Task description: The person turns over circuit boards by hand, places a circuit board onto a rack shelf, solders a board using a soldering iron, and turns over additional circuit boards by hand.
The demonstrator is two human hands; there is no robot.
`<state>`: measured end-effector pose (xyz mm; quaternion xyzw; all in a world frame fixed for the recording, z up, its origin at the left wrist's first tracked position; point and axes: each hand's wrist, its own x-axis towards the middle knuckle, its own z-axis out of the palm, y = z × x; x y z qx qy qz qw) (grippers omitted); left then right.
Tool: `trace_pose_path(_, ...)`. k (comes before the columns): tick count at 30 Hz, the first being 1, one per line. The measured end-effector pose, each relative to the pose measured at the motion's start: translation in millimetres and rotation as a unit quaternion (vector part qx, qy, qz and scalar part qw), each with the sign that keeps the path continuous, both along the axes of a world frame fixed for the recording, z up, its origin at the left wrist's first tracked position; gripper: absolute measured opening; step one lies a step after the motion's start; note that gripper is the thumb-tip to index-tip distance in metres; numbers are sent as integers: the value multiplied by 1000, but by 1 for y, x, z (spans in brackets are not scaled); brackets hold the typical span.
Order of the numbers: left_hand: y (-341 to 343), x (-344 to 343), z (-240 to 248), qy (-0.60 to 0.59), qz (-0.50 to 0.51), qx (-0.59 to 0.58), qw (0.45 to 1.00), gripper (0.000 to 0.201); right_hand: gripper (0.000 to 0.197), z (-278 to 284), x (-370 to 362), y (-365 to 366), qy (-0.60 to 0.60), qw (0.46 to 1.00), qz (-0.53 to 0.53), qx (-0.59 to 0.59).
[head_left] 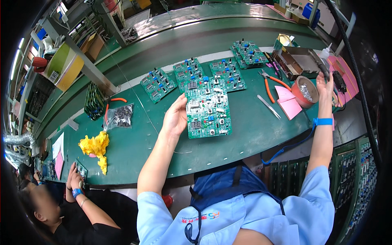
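Observation:
My left hand [175, 116] grips the left edge of a green circuit board [209, 108], tilted above the bench with its populated face up. Small digit displays, buttons and blue parts dot that face. My right hand [325, 86] is stretched out to the far right, closed around a dark rod-shaped tool [324, 70]; its kind is hard to make out. Behind the held board lie similar boards [158, 84], and several more are stacked [248, 54] farther right. Below the right hand sits a reddish reel of wire [305, 90].
Orange-handled cutters [267, 86], tweezers [268, 107] and pink sheets [288, 98] lie on the green bench [245, 139]. A parts tray [296, 62] stands at back right. Yellow cloth [94, 146] and a bagged lot [119, 116] lie left. A co-worker [81, 204] sits lower left. A blue wrist cord [281, 151] hangs at the bench edge.

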<state>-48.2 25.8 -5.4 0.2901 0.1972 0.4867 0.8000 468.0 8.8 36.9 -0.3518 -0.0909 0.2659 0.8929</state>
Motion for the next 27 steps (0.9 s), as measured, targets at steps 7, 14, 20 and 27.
trace_pose_path(7,0,-4,-19,-60,20,-51,997,35,47,-15,41,31,52,995,4,-90)
trace_pose_path(14,6,-7,-32,-72,37,-44,996,32,31,-39,85,35,5,987,20,-158)
trace_pose_path(20,4,-1,-22,-60,44,-32,997,35,42,-33,62,27,141,984,109,-26)
trace_pose_path(27,-1,-6,-23,-74,47,-29,996,37,24,-10,-172,10,-249,906,340,-34)
